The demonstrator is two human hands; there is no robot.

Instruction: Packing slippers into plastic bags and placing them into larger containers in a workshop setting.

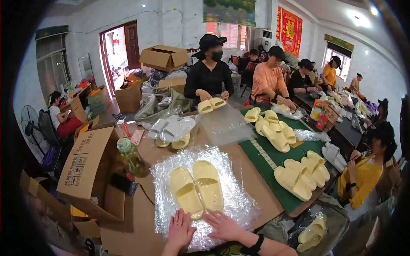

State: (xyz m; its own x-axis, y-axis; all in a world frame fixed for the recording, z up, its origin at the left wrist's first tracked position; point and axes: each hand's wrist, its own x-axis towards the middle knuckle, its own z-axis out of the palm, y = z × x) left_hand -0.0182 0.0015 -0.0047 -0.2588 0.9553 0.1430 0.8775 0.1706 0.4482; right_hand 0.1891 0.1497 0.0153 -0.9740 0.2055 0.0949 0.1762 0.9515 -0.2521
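Note:
A pair of pale yellow slippers (208,184) lies side by side on shiny clear plastic bags (164,168) on the table in front of me. Whether the pair is inside the top bag or on it, I cannot tell. My left hand (180,229) rests flat at the heel of the left slipper, fingers stretched out. By the heel of the other slipper, my right hand (224,226) lies with its fingers spread on the plastic. A black band circles my right wrist. Neither hand grips anything.
Left of the bags stand a green bottle (127,155), a black phone (124,183) and an open cardboard box (83,164). Bagged grey slippers (174,127) lie beyond. More yellow slippers (292,179) cover a green mat (256,158) at right. Across the table, a co-worker (209,77) handles yellow slippers.

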